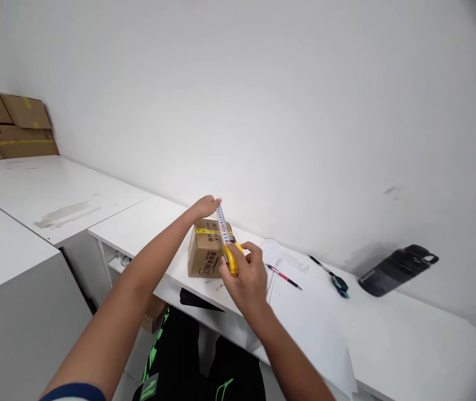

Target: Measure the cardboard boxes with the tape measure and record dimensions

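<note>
Right of the box and tape measure: pen, papers, bottle (toppled).

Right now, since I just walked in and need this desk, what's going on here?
A person is holding a tape measure across a small cardboard box on the white desk. The left hand pins the tape's end at the box's far top edge. The right hand grips the yellow case at the near side, with the tape stretched over the top. Sheets of paper, a red pen and a black bottle on its side lie to the right.
</note>
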{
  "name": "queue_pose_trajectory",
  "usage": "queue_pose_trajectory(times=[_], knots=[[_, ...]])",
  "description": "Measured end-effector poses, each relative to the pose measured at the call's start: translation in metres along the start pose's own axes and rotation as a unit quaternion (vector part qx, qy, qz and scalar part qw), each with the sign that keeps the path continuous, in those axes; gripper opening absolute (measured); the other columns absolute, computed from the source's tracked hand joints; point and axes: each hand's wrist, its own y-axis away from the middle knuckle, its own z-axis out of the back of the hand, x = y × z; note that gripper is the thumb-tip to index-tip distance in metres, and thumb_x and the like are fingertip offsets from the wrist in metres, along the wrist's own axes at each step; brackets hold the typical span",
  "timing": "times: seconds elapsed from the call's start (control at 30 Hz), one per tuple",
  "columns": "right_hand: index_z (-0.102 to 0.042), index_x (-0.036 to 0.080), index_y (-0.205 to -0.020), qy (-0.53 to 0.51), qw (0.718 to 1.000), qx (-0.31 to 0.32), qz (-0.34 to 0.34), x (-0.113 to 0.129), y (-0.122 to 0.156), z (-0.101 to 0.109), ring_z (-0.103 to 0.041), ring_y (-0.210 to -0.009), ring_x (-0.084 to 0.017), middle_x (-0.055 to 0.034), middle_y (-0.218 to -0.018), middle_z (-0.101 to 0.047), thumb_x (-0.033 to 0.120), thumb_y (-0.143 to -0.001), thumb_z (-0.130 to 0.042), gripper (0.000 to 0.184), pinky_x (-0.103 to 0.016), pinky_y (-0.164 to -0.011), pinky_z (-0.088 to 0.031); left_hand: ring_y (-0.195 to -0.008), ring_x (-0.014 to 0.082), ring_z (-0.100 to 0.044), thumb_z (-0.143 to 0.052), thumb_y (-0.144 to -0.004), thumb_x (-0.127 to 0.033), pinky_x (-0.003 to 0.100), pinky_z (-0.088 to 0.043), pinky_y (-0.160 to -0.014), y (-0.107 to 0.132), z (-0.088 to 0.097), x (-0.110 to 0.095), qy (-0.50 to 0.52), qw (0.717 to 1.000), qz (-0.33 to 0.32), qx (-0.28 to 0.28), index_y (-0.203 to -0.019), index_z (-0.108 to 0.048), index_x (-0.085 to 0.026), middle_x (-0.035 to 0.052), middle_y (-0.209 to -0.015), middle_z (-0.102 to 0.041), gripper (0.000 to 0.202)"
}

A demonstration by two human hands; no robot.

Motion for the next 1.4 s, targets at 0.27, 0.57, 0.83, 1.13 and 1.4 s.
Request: queue_pose_trajectory(times=[0.27, 0.57, 0.83, 1.13, 1.4], knots=[[-0.061, 0.019, -0.114, -0.050, 0.994, 0.027, -0.099, 0.004, 0.009, -0.026, -0.062, -0.086, -0.019, -0.0103, -0.111, -0.054, 0.021, -0.083, -0.053, 0.031, -0.032, -0.068, -0.055, -0.080, 0.0229, -0.063, -0.045, -0.089, -0.049, 0.031, -0.043, -0.069, 0.005, -0.024, 0.014, -0.099, 0.993, 0.011, 0.069, -0.080, -0.061, -0.019, 0.0097, -0.091, -0.070, 0.035], [-0.058, 0.022, -0.118, -0.085, 0.981, 0.089, -0.151, 0.001, 0.001, -0.044, -0.060, -0.106, -0.025, -0.0136, -0.122, -0.053, 0.028, -0.085, -0.052, 0.034, -0.037, -0.079, -0.056, -0.086, 0.0245, -0.061, -0.034, -0.094, -0.049, 0.032, -0.043, -0.074, 0.021, -0.029, 0.009, -0.137, 0.990, 0.014, 0.040, -0.087, -0.061, -0.020, 0.0102, -0.094, -0.068, 0.040], [-0.036, 0.023, -0.141, -0.123, 0.974, 0.065, -0.176, -0.035, 0.025, -0.031, -0.055, -0.121, -0.026, -0.0143, -0.131, -0.055, 0.039, -0.091, -0.050, 0.054, -0.044, -0.095, -0.051, -0.097, 0.0254, -0.056, -0.029, -0.097, -0.052, 0.035, -0.041, -0.083, 0.084, -0.033, -0.026, -0.063, 0.985, -0.125, -0.105, -0.093, -0.062, -0.021, 0.0087, -0.095, -0.066, 0.045], [-0.036, 0.024, -0.140, -0.159, 0.951, 0.059, -0.259, -0.048, 0.006, -0.019, -0.063, -0.102, -0.024, -0.0112, -0.120, -0.060, 0.044, -0.082, -0.062, 0.067, -0.040, -0.085, -0.054, -0.146, 0.0382, -0.015, -0.053, -0.078, -0.070, 0.051, -0.011, -0.117, 0.116, -0.035, 0.029, -0.127, 0.982, -0.140, -0.025, -0.146, -0.038, -0.012, 0.0169, -0.156, -0.029, 0.090], [-0.062, 0.020, -0.116, -0.333, 0.885, 0.143, -0.291, -0.037, -0.050, -0.050, -0.064, -0.087, -0.021, -0.0079, -0.104, -0.067, 0.053, -0.075, -0.067, 0.053, -0.035, -0.076, -0.055, -0.149, 0.0269, -0.010, -0.059, -0.080, -0.063, 0.040, -0.013, -0.121, 0.162, -0.016, 0.131, 0.037, 0.992, -0.104, -0.059, -0.155, -0.012, -0.022, 0.0081, -0.162, -0.011, 0.098]])
